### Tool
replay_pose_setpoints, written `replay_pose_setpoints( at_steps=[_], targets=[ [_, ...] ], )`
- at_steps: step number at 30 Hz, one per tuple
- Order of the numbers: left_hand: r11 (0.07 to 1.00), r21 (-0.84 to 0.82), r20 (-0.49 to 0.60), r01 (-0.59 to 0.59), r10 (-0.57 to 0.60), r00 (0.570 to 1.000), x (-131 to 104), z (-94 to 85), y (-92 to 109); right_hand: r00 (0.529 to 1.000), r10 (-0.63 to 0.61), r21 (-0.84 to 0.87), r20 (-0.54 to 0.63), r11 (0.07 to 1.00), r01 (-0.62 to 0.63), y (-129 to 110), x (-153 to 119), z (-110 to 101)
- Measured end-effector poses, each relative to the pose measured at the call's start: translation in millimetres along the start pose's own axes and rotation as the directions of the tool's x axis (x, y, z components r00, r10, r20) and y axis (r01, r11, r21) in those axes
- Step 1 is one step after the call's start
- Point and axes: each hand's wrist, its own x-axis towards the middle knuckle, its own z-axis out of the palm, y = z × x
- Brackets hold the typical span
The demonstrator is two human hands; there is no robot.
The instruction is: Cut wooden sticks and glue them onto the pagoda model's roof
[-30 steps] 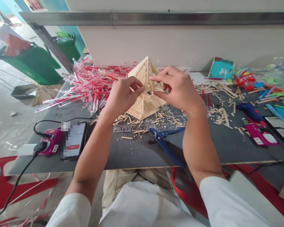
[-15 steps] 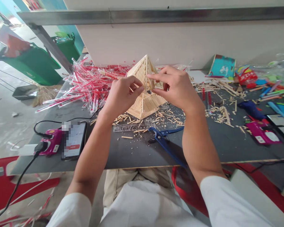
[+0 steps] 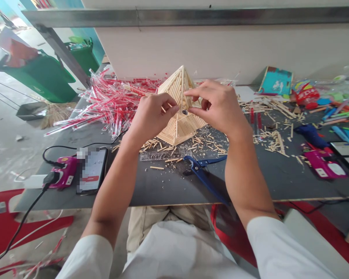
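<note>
A pointed model built of thin wooden sticks (image 3: 171, 87) stands upright on the dark table, with a wider slatted base below its peaked roof. In front of it, at the left, my left hand (image 3: 155, 114) is closed in a pinch, thumb and forefinger close to the model's front post; what lies between them is too small to make out. My right hand (image 3: 216, 104) reaches in from the other side. Its forefinger and thumb rest at the model's right front edge, around its sticks. The remaining fingers are curled, and this hand hides part of the model's right side.
Blue cutters (image 3: 203, 176) and a clear ruler (image 3: 159, 155) lie before the model among stick offcuts. A phone (image 3: 91, 170) and pink power adapter (image 3: 64, 172) sit left. Red-and-clear plastic wrappers (image 3: 113, 102) pile behind. A blue glue gun (image 3: 311, 135) lies right.
The view has shifted slightly, so the model and both hands appear a little further right. Both hands keep nearly the same pose at the model.
</note>
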Motion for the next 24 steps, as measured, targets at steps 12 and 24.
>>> replay_pose_setpoints(
  at_steps=[12,24],
  targets=[
    [1.0,0.028,0.033,-0.01,0.009,0.999,0.6,-2.1,0.9,1.0,-0.029,0.005,-0.002,1.0,0.029,-0.5,1.8,3.3],
    [0.999,0.034,0.016,-0.014,0.014,1.0,-0.1,-0.3,-0.6,0.998,-0.055,-0.025,0.006,0.998,0.055,-6.4,2.4,5.3]
  ],
)
